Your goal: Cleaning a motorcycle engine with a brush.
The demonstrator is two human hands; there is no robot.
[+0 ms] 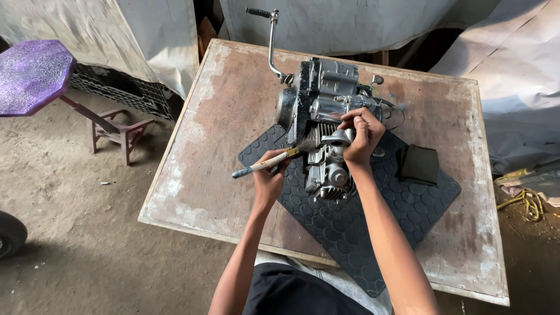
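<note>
I see an engine (pixel 324 125) standing on a black mat (pixel 373 216) at desk (pixel 233 87) centre. My left hand (pixel 269 175) is clenched on a brush (pixel 271 161), bristles to the right, touching the engine fins. My right hand (pixel 361 137), nearer, clasps the engine top. No containers in view.

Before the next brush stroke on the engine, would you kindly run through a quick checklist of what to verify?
1. Left hand grips brush: ok.
2. Bristles at the engine fins: ok.
3. Right hand steadies engine from above: ok.
4. Engine sits on rubber mat: ok.
5. Mat fully on table: not ok, its near corner overhangs.
6. Dark cloth clear of the hands: ok.
</note>
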